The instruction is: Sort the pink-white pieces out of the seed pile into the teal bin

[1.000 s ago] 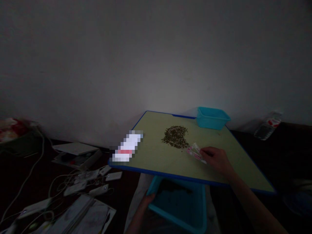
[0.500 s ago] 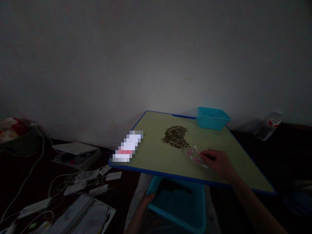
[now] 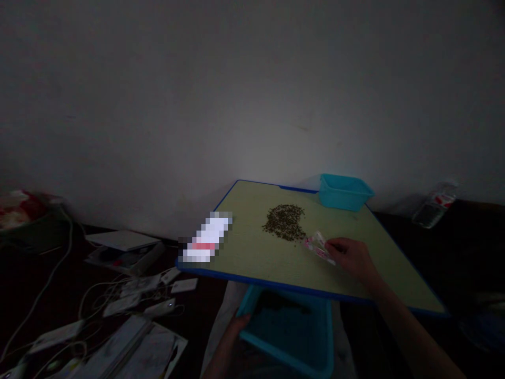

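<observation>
My right hand (image 3: 352,258) rests on a yellow-green table (image 3: 252,252) with a blue edge, its fingers closed on a small pink and white card (image 3: 316,246). The card stands just right of a heap of small dark grains (image 3: 284,222). Below the table's front edge, my left hand (image 3: 236,325) grips the left rim of a turquoise tray (image 3: 292,337) that holds some dark grains.
A second turquoise tub (image 3: 344,191) sits at the table's far right corner. A blurred-out object (image 3: 205,238) lies at the table's left edge. Cables, papers and small devices (image 3: 118,305) litter the dark floor at left. A plastic bottle (image 3: 434,206) lies at right by the wall.
My right hand pulled the card slightly back and down, then moved it up again beside the grain heap. The left hand and tray have stayed put.
</observation>
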`<move>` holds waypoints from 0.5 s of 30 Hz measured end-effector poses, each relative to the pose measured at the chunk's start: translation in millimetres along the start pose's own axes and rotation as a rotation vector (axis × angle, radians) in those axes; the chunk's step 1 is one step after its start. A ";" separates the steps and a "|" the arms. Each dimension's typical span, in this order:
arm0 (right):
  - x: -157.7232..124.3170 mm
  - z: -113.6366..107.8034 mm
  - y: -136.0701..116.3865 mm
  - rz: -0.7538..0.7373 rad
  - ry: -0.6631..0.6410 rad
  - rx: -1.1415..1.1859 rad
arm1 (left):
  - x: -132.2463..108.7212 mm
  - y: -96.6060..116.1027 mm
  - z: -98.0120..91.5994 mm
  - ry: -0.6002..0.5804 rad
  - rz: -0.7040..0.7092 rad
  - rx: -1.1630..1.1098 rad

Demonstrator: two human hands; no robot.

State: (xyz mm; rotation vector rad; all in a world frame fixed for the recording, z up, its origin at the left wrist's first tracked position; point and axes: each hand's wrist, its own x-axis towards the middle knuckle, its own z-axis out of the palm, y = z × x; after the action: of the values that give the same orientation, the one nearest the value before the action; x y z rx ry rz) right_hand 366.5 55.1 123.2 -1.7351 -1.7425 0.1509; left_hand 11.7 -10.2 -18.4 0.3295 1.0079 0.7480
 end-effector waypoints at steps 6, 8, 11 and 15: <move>-6.5 -9.1 2.5 -0.004 -0.023 0.051 | 2.6 -0.2 -1.3 0.062 -0.037 -0.026; -6.7 -11.9 4.7 -0.009 -0.023 0.049 | 2.0 -0.2 -3.1 0.027 -0.028 -0.031; -3.4 -14.6 10.3 -0.005 0.004 0.028 | -0.3 0.3 -4.8 -0.028 -0.008 -0.008; 5.7 -14.2 19.5 -0.010 0.068 -0.027 | -3.1 1.9 -4.8 -0.063 0.033 0.041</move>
State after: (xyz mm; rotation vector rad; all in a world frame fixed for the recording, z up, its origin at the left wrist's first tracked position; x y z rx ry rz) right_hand 391.0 57.4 126.2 -1.7307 -1.7114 0.0634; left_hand 5.8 -11.4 -17.8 0.4037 0.9610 0.7435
